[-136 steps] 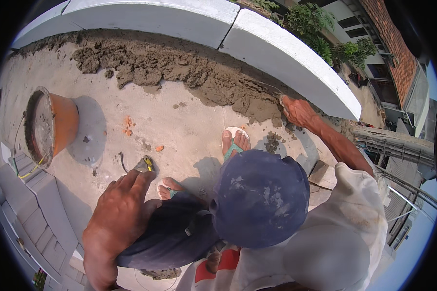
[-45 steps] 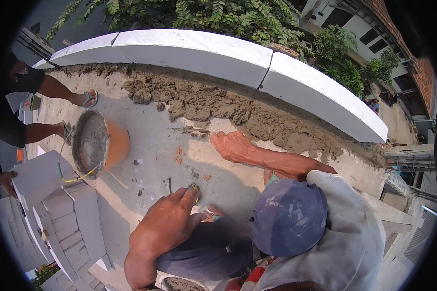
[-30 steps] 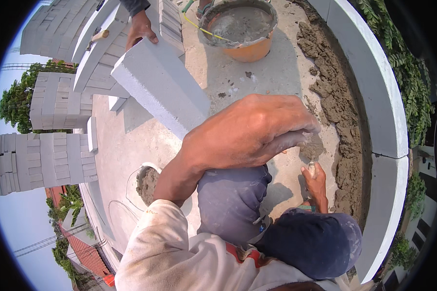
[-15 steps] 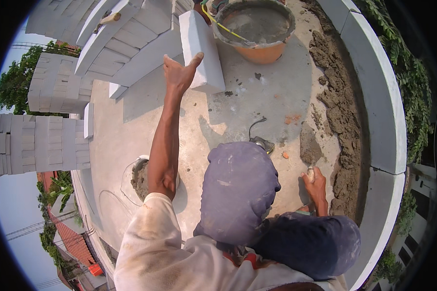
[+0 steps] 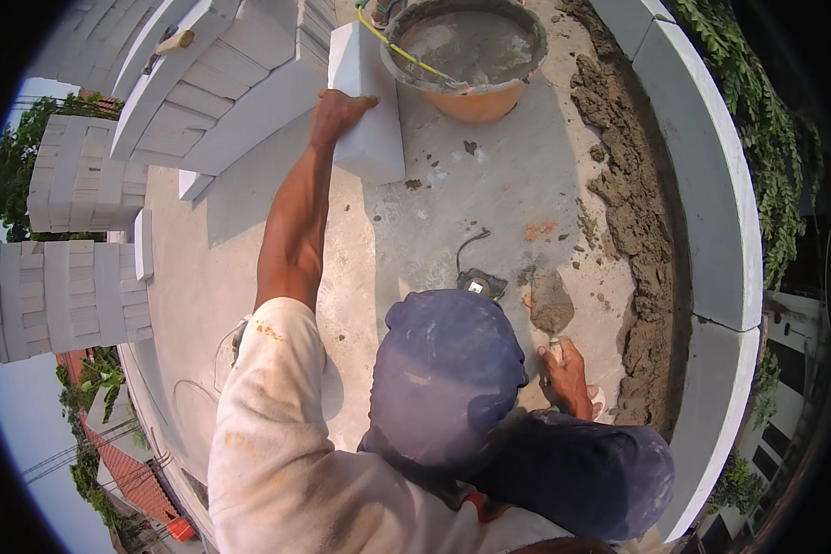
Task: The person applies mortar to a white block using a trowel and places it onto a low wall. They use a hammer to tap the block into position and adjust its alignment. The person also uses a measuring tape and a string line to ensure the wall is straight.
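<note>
Firstly, wall (image 5: 697, 175): three smooth, pale pieces showed, the uppermost cut off.
Mortar ridge (image 5: 642, 212): one lumpy brown band lay along the wall's foot.
Tub (image 5: 475, 103): one, round, orange, holding wet grey mix (image 5: 462, 46).
Block (image 5: 369, 148): one, squared, white, stood just beside the tub.
Left hand (image 5: 343, 114): lay against the block, thumb spread; the other fingertips were hidden, so their grip could not be told.
Right hand (image 5: 568, 374): fingers wrapped one trowel (image 5: 552, 305) by its handle, the blade mortar-crusted.
Dark tool (image 5: 480, 283): one, corded, partly behind the knee (image 5: 448, 369).
</note>
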The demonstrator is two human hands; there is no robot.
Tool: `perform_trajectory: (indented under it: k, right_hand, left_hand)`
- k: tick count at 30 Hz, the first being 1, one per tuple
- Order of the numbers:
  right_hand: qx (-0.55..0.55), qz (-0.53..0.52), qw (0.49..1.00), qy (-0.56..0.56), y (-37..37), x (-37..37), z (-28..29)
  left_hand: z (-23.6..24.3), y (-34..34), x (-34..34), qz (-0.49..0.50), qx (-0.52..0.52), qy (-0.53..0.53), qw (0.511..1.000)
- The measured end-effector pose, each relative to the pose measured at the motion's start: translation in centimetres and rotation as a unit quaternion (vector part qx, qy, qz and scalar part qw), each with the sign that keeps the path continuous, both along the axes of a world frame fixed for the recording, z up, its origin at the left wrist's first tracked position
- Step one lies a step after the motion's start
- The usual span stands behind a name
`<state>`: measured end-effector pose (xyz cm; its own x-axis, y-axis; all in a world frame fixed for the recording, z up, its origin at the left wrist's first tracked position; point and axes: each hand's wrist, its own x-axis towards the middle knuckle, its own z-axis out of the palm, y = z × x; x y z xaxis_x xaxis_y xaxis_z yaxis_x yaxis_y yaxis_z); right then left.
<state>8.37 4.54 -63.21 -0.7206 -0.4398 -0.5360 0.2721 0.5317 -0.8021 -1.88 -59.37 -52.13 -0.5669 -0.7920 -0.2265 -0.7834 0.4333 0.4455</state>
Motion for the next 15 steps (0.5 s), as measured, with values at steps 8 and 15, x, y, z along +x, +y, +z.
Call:
perform_trajectory:
  k: [8,15]
  right_hand:
    - [0.009,-0.014,0.999,0.033,-0.4,-1.2,1.6]
    - [-0.060,-0.072,0.994,0.057,-5.8,-2.8,8.2]
  left_hand:
    - [0.6,1.1,4.2,0.049,-0.045,0.065,0.996]
    - [0.9,10.6,13.3,0.077,-0.055,0.287,0.953]
